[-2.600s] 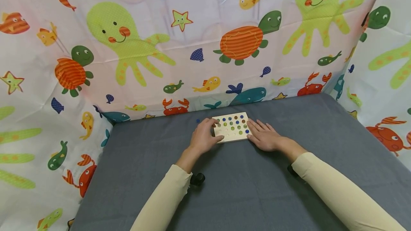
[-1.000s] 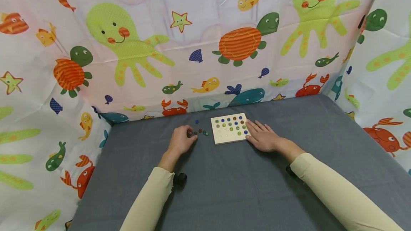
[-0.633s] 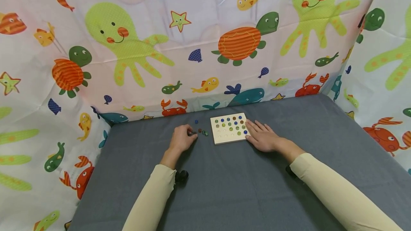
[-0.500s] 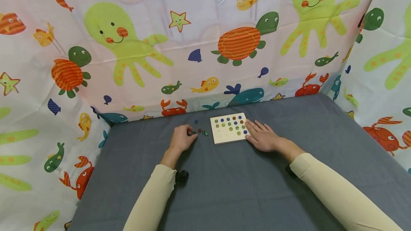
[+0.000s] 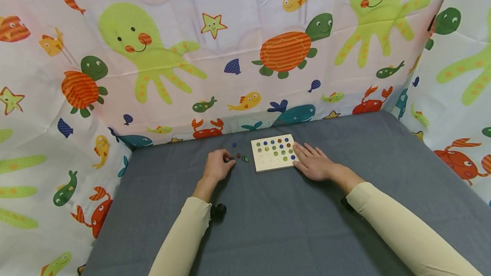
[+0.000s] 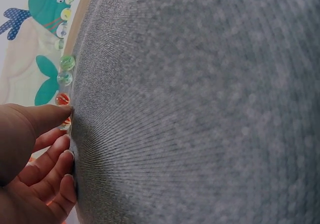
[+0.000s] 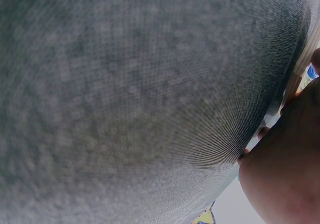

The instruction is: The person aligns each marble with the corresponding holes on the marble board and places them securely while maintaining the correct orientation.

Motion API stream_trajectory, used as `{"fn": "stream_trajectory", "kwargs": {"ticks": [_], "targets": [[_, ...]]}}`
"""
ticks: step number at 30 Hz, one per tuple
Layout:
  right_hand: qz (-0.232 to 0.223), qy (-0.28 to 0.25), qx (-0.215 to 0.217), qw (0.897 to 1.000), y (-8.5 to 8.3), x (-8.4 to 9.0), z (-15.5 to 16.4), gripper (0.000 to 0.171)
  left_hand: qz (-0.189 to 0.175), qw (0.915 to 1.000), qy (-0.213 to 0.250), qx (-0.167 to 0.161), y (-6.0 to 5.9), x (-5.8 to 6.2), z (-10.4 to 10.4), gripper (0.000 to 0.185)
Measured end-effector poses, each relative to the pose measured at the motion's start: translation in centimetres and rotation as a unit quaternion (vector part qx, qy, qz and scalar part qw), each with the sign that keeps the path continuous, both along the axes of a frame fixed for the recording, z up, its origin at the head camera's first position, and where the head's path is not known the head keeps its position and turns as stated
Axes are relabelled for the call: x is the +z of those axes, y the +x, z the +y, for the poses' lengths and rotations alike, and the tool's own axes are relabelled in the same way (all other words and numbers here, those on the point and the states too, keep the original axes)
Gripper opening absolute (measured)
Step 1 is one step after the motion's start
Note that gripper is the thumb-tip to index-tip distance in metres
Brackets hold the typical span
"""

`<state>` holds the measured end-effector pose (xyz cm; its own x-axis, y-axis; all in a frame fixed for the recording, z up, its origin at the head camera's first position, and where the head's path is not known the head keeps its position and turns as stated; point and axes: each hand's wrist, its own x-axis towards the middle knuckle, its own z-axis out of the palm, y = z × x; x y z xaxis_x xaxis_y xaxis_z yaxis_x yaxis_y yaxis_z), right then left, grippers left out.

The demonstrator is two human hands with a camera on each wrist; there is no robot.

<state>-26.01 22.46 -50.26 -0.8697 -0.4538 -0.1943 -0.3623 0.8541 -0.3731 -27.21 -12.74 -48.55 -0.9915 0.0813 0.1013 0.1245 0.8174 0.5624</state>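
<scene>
A pale wooden board point(image 5: 264, 167) with several rows of round hollows lies on the grey cloth. Blue, green and brown marbles fill most hollows; several at the lower left are bare. My right hand point(image 5: 316, 163) rests with straight fingers along the board's right edge, partly over it. Left of the board, my left hand point(image 5: 217, 166) has thumb and fingertips around a dark reddish marble point(image 5: 232, 159); the left wrist view shows this marble point(image 6: 65, 122) partly hidden behind the thumb. Just beyond lie a red marble point(image 5: 238, 155) and two green marbles point(image 5: 246, 159).
A loose blue marble point(image 5: 234, 145) lies farther back, near the left hand. Grey cloth point(image 5: 268, 225) covers the table. A curtain with printed sea animals point(image 5: 230, 54) stands along the back and both sides. A black wrist camera point(image 5: 218, 212) sits under the left sleeve.
My left hand has left a marble in the second row at the board's left side and moved left to the loose marbles, where it stays lately. The right hand stays on the board.
</scene>
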Motion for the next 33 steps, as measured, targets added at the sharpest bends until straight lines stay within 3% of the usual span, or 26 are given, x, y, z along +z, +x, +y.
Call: {"fn": "stream_trajectory", "kwargs": {"ticks": [13,33], "targets": [[0.006,-0.008,0.002,1.000,0.22,-0.12,-0.04,0.069,0.010,0.9999,0.011,-0.003,0.15,-0.48,-0.06,0.011],[0.005,-0.001,0.000,1.000,-0.01,-0.14,0.12,0.069,0.019,0.9992,0.032,-0.014,0.77,0.35,-0.26,0.012]]}}
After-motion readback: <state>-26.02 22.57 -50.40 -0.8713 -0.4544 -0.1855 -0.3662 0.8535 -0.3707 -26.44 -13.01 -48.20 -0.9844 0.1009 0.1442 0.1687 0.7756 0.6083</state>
